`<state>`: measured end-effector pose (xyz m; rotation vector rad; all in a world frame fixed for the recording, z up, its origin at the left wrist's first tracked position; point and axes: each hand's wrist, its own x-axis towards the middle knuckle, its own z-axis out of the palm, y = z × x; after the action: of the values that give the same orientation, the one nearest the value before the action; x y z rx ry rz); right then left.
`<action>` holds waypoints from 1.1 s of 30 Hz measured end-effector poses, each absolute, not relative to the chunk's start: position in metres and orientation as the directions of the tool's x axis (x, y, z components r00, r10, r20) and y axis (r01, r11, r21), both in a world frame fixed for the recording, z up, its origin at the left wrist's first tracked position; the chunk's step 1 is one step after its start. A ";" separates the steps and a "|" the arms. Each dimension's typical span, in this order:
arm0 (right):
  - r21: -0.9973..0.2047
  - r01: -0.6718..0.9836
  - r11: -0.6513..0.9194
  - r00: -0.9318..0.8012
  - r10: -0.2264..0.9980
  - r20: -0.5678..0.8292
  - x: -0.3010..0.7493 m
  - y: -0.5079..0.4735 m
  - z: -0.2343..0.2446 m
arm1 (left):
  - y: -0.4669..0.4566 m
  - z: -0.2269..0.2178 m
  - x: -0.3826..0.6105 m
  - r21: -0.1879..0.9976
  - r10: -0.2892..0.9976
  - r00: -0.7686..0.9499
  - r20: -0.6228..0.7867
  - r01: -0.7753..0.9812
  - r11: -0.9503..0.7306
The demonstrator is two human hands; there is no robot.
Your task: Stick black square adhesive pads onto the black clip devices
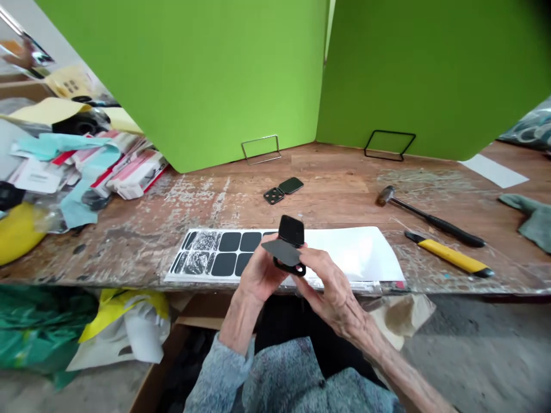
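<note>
The wooden workbench (336, 189) is the largest support here, with worn and scratched surface. Below its front edge stands an open cardboard box (196, 322), and in it lie black things (183, 361), too dark for telling apart. On the left is a green plastic bag (43, 327), whose contents I cannot see. Along the bench edge lies a white sticker sheet (348, 246): its left part carries two rows of dark squares (230, 241) with rounded corners, some under shiny, wrinkled film; its right part is plain and glossy. Above this sheet, the left hand (260, 272) grips a black hinged case (291, 229), opened, the upper half smooth, the lower showing round openings. The right hand (331, 284) is curled, its fingers at the case's right side; what exactly it pinches, I cannot tell. Behind lies a similar open case (291, 185), one half perforated. Smallest is a thin, matt, dark grey pad (282, 251), tilted across the held case.
</note>
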<state>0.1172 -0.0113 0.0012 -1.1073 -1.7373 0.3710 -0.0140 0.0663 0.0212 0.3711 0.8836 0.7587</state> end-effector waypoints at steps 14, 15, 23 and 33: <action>-0.991 0.090 -0.101 0.312 0.948 -0.068 0.156 -0.049 0.008 | 0.038 0.011 -0.015 0.549 0.740 0.351 -0.573 -0.506 0.665; -0.993 0.040 -0.109 0.304 0.948 -0.092 0.157 -0.051 0.007 | 0.038 0.011 -0.015 0.539 0.721 0.369 -0.587 -0.486 0.688; -0.945 -0.156 -0.286 0.133 0.942 -0.307 0.170 -0.068 -0.002 | 0.035 0.005 -0.018 0.479 0.652 0.401 -0.643 -0.454 0.751; -0.880 -0.318 -0.353 0.089 0.913 -0.399 0.150 -0.066 0.003 | 0.034 0.010 -0.010 0.425 0.659 0.393 -0.641 -0.533 0.731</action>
<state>0.1505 -0.0657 0.0028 -1.3161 -0.6618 1.4933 -0.0103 0.0343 0.0105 0.1596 0.8863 0.7607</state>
